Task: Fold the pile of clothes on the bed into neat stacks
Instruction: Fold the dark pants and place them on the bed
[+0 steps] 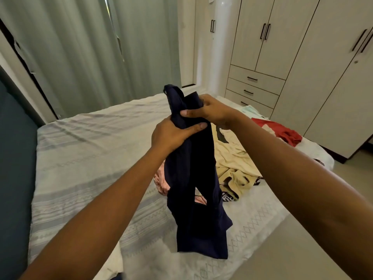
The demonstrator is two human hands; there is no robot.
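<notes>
A dark navy garment [193, 178] hangs bunched in the air above the bed [90, 158], its lower end touching the sheet. My left hand [171, 134] grips it near the top, and my right hand [210, 111] is closed on it just above and to the right. Behind it lies the loose pile: a cream garment [234, 158], a pink garment [161, 182] partly hidden by the navy cloth, a black-and-white patterned piece [227, 197], a red garment [282, 131] and a pale mint one [249, 111] at the far right.
The bed has a pale sheet with grey patterned stripes. A dark headboard [16, 158] runs along its left side. Grey-green curtains [90, 53] hang beyond it. White wardrobes with drawers [254, 81] line the right wall, with floor [292, 249] between them and the bed.
</notes>
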